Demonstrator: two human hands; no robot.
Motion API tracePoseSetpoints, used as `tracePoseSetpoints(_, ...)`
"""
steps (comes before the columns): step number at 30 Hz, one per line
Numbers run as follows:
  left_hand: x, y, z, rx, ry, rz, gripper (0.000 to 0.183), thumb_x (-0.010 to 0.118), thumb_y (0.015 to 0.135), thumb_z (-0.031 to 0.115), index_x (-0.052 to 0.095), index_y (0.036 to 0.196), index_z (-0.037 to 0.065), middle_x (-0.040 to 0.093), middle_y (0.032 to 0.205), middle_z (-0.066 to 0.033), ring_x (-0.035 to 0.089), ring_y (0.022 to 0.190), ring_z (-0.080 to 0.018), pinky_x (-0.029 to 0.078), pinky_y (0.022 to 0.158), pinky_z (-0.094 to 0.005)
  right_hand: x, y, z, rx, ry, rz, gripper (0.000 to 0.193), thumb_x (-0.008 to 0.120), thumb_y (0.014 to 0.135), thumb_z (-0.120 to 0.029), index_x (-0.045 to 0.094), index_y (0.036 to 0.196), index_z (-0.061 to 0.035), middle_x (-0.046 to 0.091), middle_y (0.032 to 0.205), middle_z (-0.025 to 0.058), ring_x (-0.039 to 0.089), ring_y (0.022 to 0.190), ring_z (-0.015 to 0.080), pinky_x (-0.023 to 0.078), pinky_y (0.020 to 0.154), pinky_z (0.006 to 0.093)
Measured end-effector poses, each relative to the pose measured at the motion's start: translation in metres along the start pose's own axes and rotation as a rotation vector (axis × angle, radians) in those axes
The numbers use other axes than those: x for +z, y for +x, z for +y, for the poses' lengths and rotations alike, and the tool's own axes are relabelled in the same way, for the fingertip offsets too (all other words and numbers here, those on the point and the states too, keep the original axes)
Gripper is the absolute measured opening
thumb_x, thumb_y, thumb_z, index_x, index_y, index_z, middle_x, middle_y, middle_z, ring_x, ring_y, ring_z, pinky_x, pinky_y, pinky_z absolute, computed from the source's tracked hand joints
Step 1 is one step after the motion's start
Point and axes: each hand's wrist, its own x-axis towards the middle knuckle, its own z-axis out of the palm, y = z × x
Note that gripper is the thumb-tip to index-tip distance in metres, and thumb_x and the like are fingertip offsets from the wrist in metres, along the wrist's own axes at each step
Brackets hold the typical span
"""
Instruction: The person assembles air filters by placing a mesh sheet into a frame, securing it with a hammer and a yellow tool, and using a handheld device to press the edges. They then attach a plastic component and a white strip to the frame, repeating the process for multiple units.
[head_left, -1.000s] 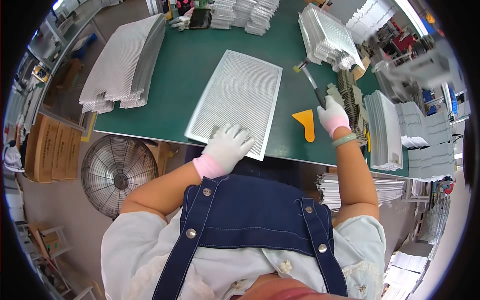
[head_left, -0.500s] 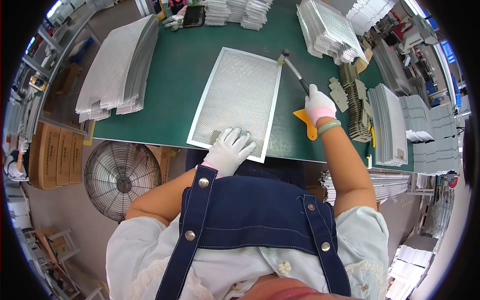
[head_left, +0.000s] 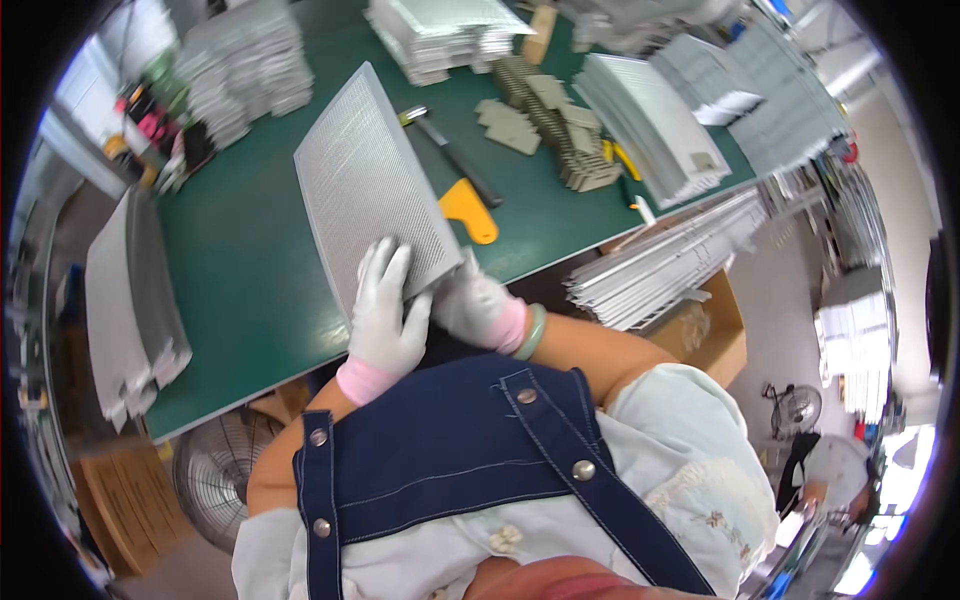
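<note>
A framed silver mesh panel [head_left: 365, 165] stands tilted, its near edge close to my apron. My left hand [head_left: 385, 315], in a white glove with a pink cuff, rests on its face with fingers stretched out and thumb apart. At the panel's near right corner my right hand [head_left: 478, 303], gloved alike, is closed on the edge; its fingertips are partly hidden and blurred. A hammer [head_left: 455, 160] with a dark handle lies on the green table [head_left: 240, 300], right of the panel. Beside the handle is a yellow scraper [head_left: 470, 212].
Mesh sheets [head_left: 130, 300] are stacked at left, more sheets [head_left: 250, 70] behind. Grey-green plates [head_left: 545, 105] stand in a row at right, near framed panels [head_left: 650, 130]. A floor fan [head_left: 225, 470] stands below the table. Another person [head_left: 835, 470] is at far right.
The hammer has left my right hand and now lies on the table. That hand has moved left to the panel's corner. The panel, flat before, is tilted and turned. My view has swung right.
</note>
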Motion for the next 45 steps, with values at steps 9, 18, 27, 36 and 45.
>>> tracePoseSetpoints(9, 0.017, -0.001, 0.013, 0.032, -0.313, -0.281, 0.065, 0.063, 0.079, 0.006, 0.040, 0.139, -0.007, 0.039, 0.146, -0.0297, 0.037, 0.138, -0.0455, 0.030, 0.115, -0.0465, -0.022, -0.028, -0.093, -0.237, -0.505, 0.628, 0.027, 0.063, 0.094, -0.017, 0.061, 0.114, 0.0011, 0.066, 0.104, 0.0048, 0.060, 0.096, 0.0134, 0.049, 0.087, 0.0303)
tracePoseSetpoints(18, -0.033, -0.053, -0.070, -0.190, 0.657, 0.046, 0.055, 0.066, 0.081, 0.016, 0.050, 0.129, -0.004, 0.052, 0.131, -0.0245, 0.044, 0.127, -0.0451, 0.027, 0.113, -0.0566, -0.222, -0.143, -0.325, -0.284, -1.970, 1.451, 0.040, 0.072, 0.078, -0.011, 0.063, 0.115, 0.0003, 0.068, 0.103, 0.0157, 0.066, 0.097, 0.0321, 0.052, 0.088, 0.0389)
tracePoseSetpoints(27, -0.031, -0.038, -0.062, -0.229, 0.599, -0.098, 0.048, 0.065, 0.084, 0.014, 0.053, 0.128, -0.004, 0.056, 0.129, -0.0229, 0.048, 0.126, -0.0423, 0.031, 0.113, -0.0525, -0.358, -0.133, -0.391, 0.201, -1.924, 1.610, 0.029, 0.061, 0.087, -0.016, 0.067, 0.113, -0.0048, 0.072, 0.103, 0.0164, 0.069, 0.096, 0.0335, 0.053, 0.084, 0.0384)
tracePoseSetpoints(36, -0.036, -0.042, -0.061, -0.214, 0.600, -0.009, 0.052, 0.066, 0.080, 0.012, 0.052, 0.127, -0.004, 0.055, 0.126, -0.0243, 0.047, 0.124, -0.0446, 0.031, 0.112, -0.0532, -0.286, -0.099, -0.363, -0.452, -1.282, 2.143, 0.060, 0.064, 0.089, -0.033, 0.052, 0.130, 0.0083, 0.057, 0.127, 0.0295, 0.054, 0.121, 0.0404, 0.040, 0.107, 0.0431)
tracePoseSetpoints(45, -0.360, -0.076, -0.173, -0.791, 1.330, 0.120, 0.051, 0.055, 0.098, 0.032, 0.051, 0.136, -0.002, 0.049, 0.141, -0.0243, 0.049, 0.128, -0.0396, 0.038, 0.108, -0.0451, -0.120, -0.064, -0.154, -0.916, -1.866, 0.620, 0.034, 0.066, 0.066, -0.008, 0.064, 0.100, -0.0032, 0.061, 0.099, 0.0147, 0.057, 0.098, 0.0369, 0.044, 0.089, 0.0480)
